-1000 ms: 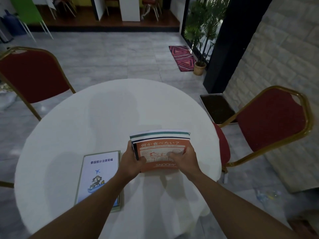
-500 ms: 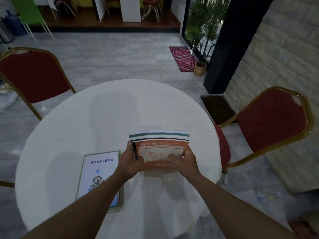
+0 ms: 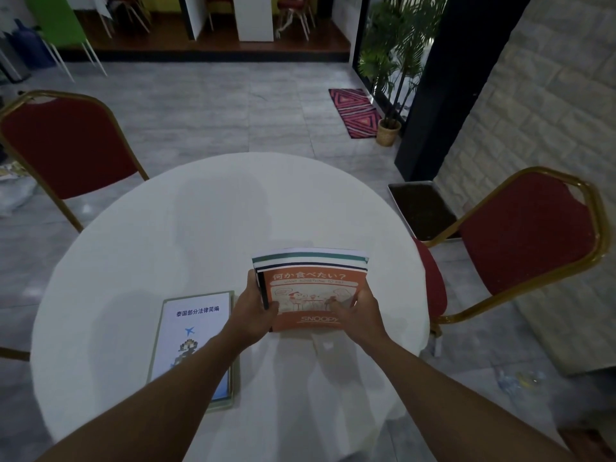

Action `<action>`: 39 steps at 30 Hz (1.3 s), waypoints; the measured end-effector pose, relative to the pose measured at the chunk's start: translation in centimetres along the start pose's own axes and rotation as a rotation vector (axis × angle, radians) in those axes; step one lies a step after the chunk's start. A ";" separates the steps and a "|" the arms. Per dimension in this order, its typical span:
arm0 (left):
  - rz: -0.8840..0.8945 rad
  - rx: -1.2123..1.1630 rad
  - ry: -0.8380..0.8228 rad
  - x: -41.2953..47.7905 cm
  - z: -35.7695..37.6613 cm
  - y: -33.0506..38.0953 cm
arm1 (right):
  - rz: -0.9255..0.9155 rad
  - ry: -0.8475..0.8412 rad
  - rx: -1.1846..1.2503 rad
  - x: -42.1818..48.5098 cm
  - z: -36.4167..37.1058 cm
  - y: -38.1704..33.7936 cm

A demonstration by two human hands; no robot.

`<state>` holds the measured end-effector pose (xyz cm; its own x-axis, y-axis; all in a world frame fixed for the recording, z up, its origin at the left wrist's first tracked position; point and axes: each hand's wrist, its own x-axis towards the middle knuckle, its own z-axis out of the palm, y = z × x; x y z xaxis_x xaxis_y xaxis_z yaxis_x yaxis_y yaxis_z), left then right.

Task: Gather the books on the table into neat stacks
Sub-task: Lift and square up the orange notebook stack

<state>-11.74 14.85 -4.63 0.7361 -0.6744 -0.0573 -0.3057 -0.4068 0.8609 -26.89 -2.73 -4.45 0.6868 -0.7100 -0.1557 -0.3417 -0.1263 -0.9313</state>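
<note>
While our left hand (image 3: pixel 251 310) and right hand (image 3: pixel 361 310) clasp the orange book (image 3: pixel 310 300) at lower centre, we square its edges — tapping evenly — over the books (image 3: pixel 310 258) beneath.

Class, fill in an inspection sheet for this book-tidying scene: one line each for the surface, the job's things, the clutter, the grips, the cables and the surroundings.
Surface: round table under a white cloth, far half bare.
Job's things: orange Snoopy book tops a stack whose lower books stick out at the far edge, so not yet squared; white law booklet lies flat to its left on a green-edged book, apart from the stack.
Clutter: nothing seen on the table.
Grips: left hand clasps the stack's left edge; right hand clasps its right edge.
Cables: nothing seen.
Surroundings: red chair at far left, second red chair at right, potted plant, patterned rug, dark tray on the floor.
</note>
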 end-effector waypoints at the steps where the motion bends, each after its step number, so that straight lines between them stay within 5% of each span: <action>1: 0.001 0.004 -0.005 -0.1 0.1 -0.1 | -0.003 -0.008 -0.005 -0.1 0.0 0.0; 10: 0.091 -0.037 0.053 -0.1 0.3 2.2 | 0.005 -0.090 0.031 0.0 -0.9 -0.6; 16: -0.183 0.056 0.044 0.6 1.7 2.1 | 0.216 -0.077 0.041 0.1 -1.0 -0.1; 22: -0.400 0.182 -0.148 -1.0 3.7 0.7 | 0.361 -0.083 -0.162 -1.1 -0.5 2.7; 39: -0.551 0.436 -0.286 -2.5 6.9 -3.5 | 0.443 -0.138 -0.506 -2.1 1.3 6.3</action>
<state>-16.71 13.72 -10.94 0.6841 -0.4129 -0.6013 -0.1942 -0.8977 0.3955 -29.67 -1.15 -10.36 0.4768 -0.6788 -0.5585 -0.8441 -0.1763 -0.5063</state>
